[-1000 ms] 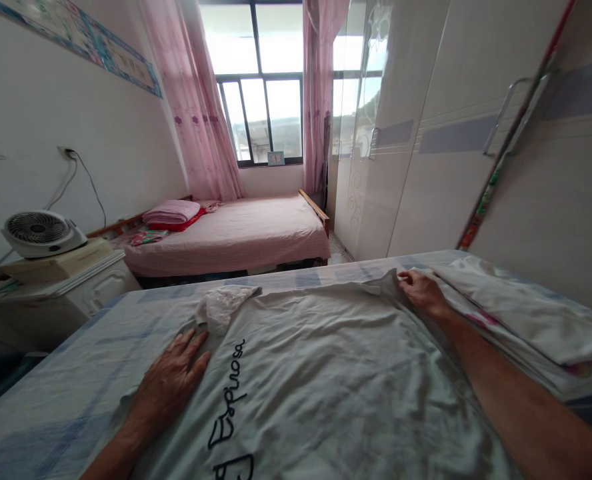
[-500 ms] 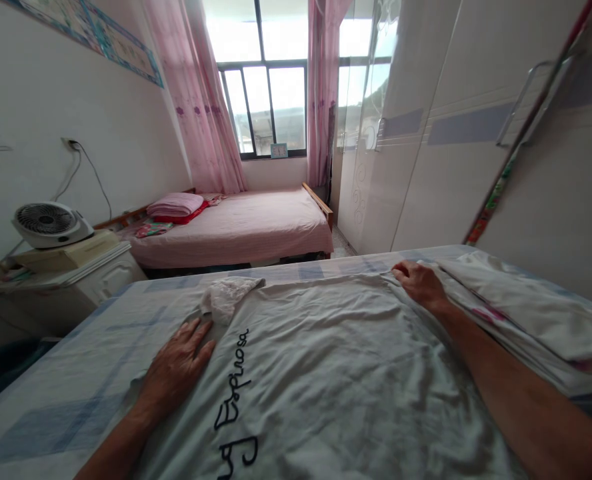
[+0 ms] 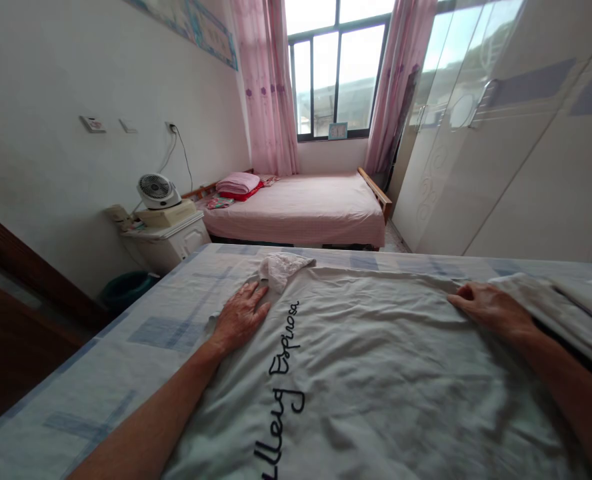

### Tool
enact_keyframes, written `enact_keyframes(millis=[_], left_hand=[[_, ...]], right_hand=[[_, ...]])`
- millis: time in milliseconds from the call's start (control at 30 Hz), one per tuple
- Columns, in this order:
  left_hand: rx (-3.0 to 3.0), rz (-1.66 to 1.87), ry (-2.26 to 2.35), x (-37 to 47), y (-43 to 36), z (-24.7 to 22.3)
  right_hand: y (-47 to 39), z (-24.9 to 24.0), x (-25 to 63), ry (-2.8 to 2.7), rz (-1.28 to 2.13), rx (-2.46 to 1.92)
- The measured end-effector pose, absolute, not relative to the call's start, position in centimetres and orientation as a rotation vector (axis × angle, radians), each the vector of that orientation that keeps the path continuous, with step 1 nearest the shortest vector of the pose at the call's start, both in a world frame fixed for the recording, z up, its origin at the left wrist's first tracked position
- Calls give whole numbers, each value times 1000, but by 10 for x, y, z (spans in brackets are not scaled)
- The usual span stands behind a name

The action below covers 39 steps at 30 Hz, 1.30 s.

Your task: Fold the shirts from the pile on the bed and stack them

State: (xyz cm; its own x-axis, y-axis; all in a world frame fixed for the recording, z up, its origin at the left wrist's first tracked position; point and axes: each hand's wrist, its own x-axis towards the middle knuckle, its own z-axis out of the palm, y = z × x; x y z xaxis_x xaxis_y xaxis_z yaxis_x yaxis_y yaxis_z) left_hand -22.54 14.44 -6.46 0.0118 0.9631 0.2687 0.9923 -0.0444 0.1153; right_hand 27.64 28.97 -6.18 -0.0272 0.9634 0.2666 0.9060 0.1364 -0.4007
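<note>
A pale grey-green garment (image 3: 376, 347) with black cursive lettering lies spread on a bed with a blue and white checked sheet (image 3: 151, 373). My left hand (image 3: 241, 317) rests flat on its left edge, fingers apart, just below a white lace piece (image 3: 283, 268) at the far left corner. My right hand (image 3: 493, 308) is over the far right part of the garment, with fingers curled and thumb and forefinger close together; whether cloth is pinched between them is hard to see.
White folded cloths (image 3: 566, 307) lie right of my right hand. Beyond stand a pink-covered bed (image 3: 316, 207), a white wardrobe (image 3: 536, 173) and a cabinet (image 3: 171, 243) bearing a fan (image 3: 159, 190). A dark green tub (image 3: 129, 290) sits at left.
The view has turned left, so the scene sits further right. My right hand has left the far corner and come nearer along the garment's right side. My left hand still lies flat.
</note>
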Motion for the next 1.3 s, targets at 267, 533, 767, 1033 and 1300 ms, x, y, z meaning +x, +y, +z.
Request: enact_keyframes(millis=[267, 533, 767, 1033, 1300], left_hand=[[-2165, -399, -2079, -230, 147, -68], [-2166, -413, -2047, -232, 148, -70], [-2175, -387, -2070, -230, 147, -67], [-2168, -375, -2072, -228, 146, -65], [-2162, -394, -2065, -231, 148, -70]], right_hand=[[270, -38, 254, -1979, 98, -2159], [264, -33, 248, -1924, 99, -2225], [270, -40, 253, -1961, 116, -2162], [276, -45, 257, -1956, 125, -2096], [279, -52, 262, -1930, 22, -2085]])
